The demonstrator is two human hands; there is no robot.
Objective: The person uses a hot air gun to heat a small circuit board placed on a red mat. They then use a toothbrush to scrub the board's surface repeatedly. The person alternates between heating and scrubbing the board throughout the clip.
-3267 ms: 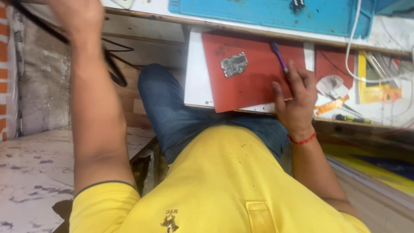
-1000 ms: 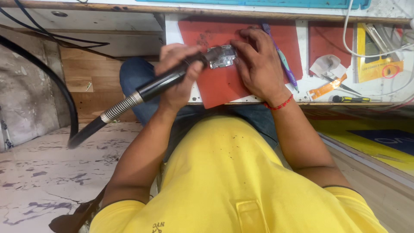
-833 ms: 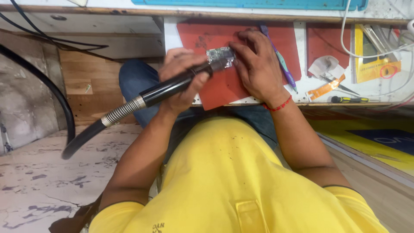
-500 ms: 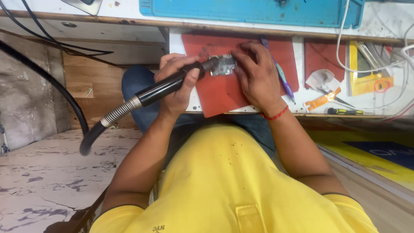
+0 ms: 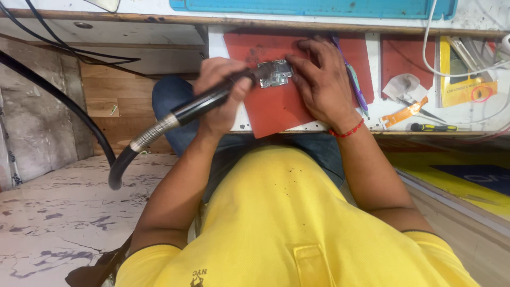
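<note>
On a smooth red mat (image 5: 276, 109) lay a small, bumpy circuit board (image 5: 274, 73). His left hand (image 5: 220, 95) was wrapped tight around a round black tool handle (image 5: 212, 98), tip at the board. His right hand (image 5: 319, 79) pressed flat fingers on the board's edge.

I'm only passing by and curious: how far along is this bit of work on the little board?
Set up: the circuit board lies on the red mat. In hand: the left hand aims a black hot-air wand at its edge while the right hand steadies it. Left: I can't tell; nothing looks lifted off.
</note>
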